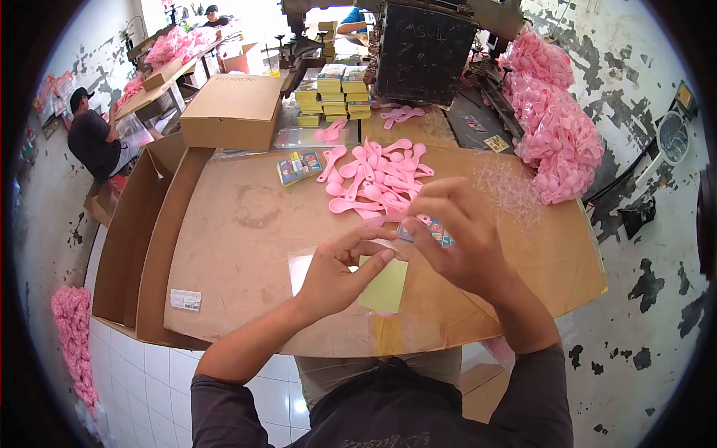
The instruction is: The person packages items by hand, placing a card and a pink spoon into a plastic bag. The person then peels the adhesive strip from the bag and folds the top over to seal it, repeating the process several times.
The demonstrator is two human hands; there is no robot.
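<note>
My left hand (340, 270) has thumb and fingers closed at the top of a clear plastic bag, and a plain yellow-green card (385, 287) shows in it. My right hand (459, 235) is raised just to the right, its fingers curled and its thumb and fingertip pinched together. Whatever lies in that pinch is too small to make out. Behind both hands is a heap of pink plastic spoons (373, 175). Printed cards (441, 233) lie partly hidden beneath my right hand. Left of the spoons sits a small stack of printed cards (300, 168).
Thin clear strips (511, 194) are piled at the table's right. Cardboard boxes (228, 112) line the left side. Card stacks (332, 93) and a black machine box (426, 52) stand behind. Bagged pink spoons (553, 127) hang at right. A co-worker (97, 138) sits far left.
</note>
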